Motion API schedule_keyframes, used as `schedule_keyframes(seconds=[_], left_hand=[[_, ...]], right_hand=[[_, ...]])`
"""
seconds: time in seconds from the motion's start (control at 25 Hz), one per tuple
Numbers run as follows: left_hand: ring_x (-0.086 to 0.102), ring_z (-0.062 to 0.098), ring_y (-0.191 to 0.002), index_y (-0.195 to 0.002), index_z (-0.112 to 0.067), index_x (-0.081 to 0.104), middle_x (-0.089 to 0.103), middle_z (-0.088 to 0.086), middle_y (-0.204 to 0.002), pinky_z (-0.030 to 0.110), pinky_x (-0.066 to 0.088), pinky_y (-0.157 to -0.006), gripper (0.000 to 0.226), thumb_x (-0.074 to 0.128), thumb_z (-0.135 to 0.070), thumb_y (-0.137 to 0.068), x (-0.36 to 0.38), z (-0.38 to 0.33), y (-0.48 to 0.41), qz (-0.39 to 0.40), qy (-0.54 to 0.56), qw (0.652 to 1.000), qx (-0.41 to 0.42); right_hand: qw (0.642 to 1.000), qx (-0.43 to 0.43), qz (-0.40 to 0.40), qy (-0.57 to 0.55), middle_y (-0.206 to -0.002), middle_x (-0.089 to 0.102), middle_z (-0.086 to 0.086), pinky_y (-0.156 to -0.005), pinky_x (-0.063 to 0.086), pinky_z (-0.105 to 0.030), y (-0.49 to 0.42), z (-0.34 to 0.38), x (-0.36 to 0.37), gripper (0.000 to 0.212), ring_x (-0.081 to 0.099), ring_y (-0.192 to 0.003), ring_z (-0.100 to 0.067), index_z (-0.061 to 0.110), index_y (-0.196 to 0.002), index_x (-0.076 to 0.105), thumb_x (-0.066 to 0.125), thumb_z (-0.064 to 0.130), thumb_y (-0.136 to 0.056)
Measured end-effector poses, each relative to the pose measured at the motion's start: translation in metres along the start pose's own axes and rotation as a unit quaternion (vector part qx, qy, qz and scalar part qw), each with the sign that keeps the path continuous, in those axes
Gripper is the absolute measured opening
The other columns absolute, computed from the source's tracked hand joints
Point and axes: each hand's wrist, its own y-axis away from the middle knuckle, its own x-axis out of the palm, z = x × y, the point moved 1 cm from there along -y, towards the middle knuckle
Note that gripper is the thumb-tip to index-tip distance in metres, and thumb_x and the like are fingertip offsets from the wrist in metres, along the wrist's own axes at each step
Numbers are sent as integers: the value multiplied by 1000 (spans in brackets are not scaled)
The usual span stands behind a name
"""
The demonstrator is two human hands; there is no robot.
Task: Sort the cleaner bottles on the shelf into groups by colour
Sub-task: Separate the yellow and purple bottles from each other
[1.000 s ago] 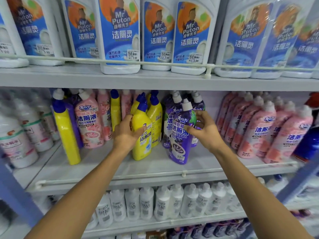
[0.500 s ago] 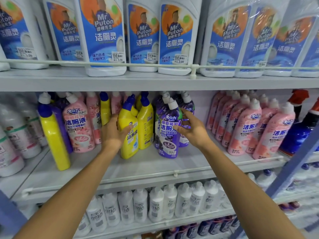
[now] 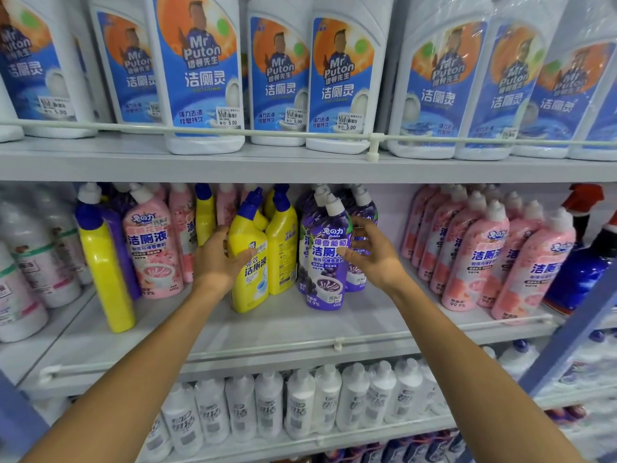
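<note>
On the middle shelf [image 3: 233, 332] my left hand [image 3: 218, 262] grips a yellow cleaner bottle with a blue cap [image 3: 250, 279], thumb across its label. Another yellow bottle [image 3: 282, 248] stands just behind it. My right hand [image 3: 372, 257] holds a purple bottle with a white cap [image 3: 327, 272], thumb on its front and fingers round its right side. More purple bottles [image 3: 362, 212] stand behind that one. Further left are a lone yellow bottle [image 3: 103, 279], a pink bottle [image 3: 153, 252] and a purple one [image 3: 122, 242] between them. Both held bottles stand on the shelf.
A block of pink bottles [image 3: 484, 259] fills the shelf's right side, with a blue spray bottle [image 3: 581, 275] beyond it. White bottles [image 3: 30, 262] stand at far left. A thin rail [image 3: 337, 344] runs along the shelf's front edge. White bottles fill the shelves above and below.
Both hands stay on the same yellow and purple bottles. The view has drifted to the right, bringing the blue spray bottle into sight.
</note>
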Motion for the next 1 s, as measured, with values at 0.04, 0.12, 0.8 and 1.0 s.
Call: schedule_keyframes(seconds=[0.04, 0.12, 0.8, 1.0], left_hand=[[59, 18, -76, -113, -14, 64, 67, -1, -89, 11, 34, -56, 43, 85, -31, -80, 0, 0, 0, 1, 2, 1000, 1], [59, 18, -78, -113, -14, 64, 67, -1, -91, 11, 35, -56, 43, 85, -30, -80, 0, 0, 1, 0, 3, 1000, 1], [69, 32, -88, -107, -17, 58, 70, 14, -100, 35, 57, -76, 40, 85, -7, -78, -15, 9, -5, 78, 94, 992, -39], [61, 24, -88, -124, -7, 60, 64, 14, -104, 34, 52, -73, 50, 84, -6, -80, -55, 23, 6, 29, 97, 994, -49]], right_hand=[[1000, 2, 1, -3, -121, 59, 4, -80, 60, -30, -1, -1, 0, 67, 63, -111, -19, 24, -145, 46, 80, 18, -88], [1000, 3, 4, -2, -125, 59, -2, -81, 60, -31, -3, -2, 0, 67, 63, -113, -21, 23, -145, 45, 79, 18, -88], [996, -11, -31, 78, -122, 65, 1, -91, 59, -37, 5, 15, -2, 71, 64, -113, -18, 20, -145, 49, 84, 19, -83], [983, -94, -117, 103, -129, 63, 2, -93, 58, -42, 24, 32, 1, 69, 64, -113, -13, 21, -142, 53, 85, 25, -82]])
